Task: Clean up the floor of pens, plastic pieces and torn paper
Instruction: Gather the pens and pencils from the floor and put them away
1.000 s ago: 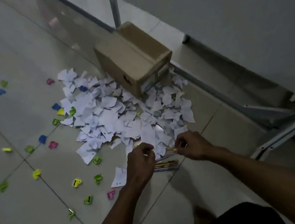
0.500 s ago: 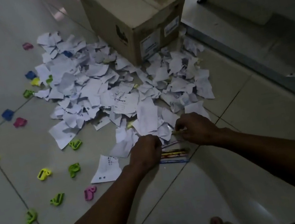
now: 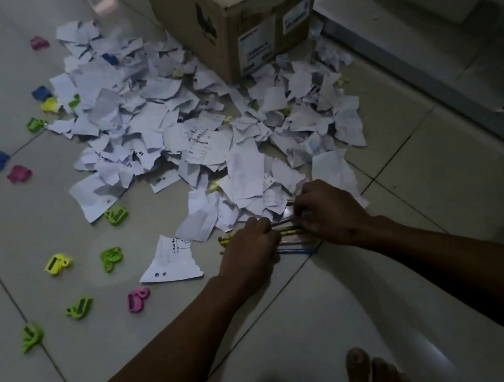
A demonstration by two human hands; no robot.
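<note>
Toes [image 3: 373, 371] of one bare foot show nearest. Two hands meet on a bunch of pens [image 3: 289, 236] lying flat, left to right, on the floor [image 3: 300, 317]. Left hand [image 3: 248, 252] and right hand [image 3: 325, 211] both curl around them; too many to count. Behind, torn paper [image 3: 200, 132] is piled, with colored plastic pieces [image 3: 111, 257] on the left. Farthest, one cardboard box [image 3: 232, 9] has two labels, too blurry to read.

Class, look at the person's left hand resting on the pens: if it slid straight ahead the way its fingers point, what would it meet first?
Probably the torn paper at the near edge of the pile, just beyond the left hand and the pens under it. The cardboard box lies farther along; depth is hard to judge.
</note>
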